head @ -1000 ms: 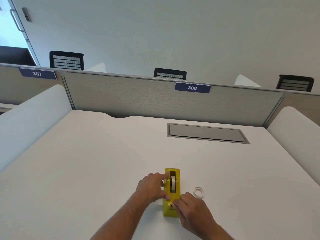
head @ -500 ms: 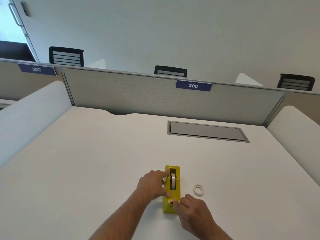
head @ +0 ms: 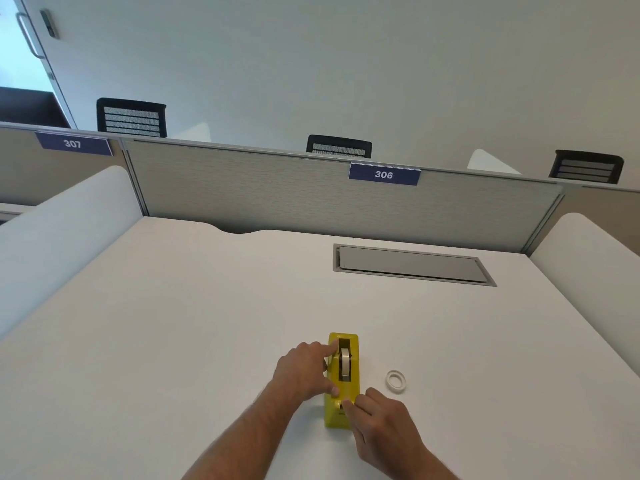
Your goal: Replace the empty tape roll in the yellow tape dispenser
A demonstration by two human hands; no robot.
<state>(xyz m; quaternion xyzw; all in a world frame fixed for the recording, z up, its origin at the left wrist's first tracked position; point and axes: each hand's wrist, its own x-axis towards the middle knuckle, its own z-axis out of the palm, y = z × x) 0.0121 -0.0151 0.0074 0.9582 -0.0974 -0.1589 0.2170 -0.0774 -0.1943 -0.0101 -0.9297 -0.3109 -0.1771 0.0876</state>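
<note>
The yellow tape dispenser (head: 354,370) stands on the white desk (head: 173,341), lengthwise towards me. A pale tape roll (head: 344,363) sits upright in its slot. My left hand (head: 304,370) grips the dispenser's left side, index finger on the top near the roll and thumb at the lower edge. My right hand (head: 379,424) rests at the near end, with its fingertips pinched at the cutter; what they pinch is too small to tell. A small empty white tape core (head: 396,380) lies flat on the desk just right of the dispenser.
A grey cable hatch (head: 412,265) is set into the desk behind the dispenser. A fabric partition (head: 277,192) with a "306" label closes the back. Curved white side screens (head: 62,233) stand left and right. Black chair backs (head: 131,117) rise beyond the partition.
The view has shifted slightly. Both hands stay on the dispenser; my right fingertips have moved a little along its near end towards the cutter.
</note>
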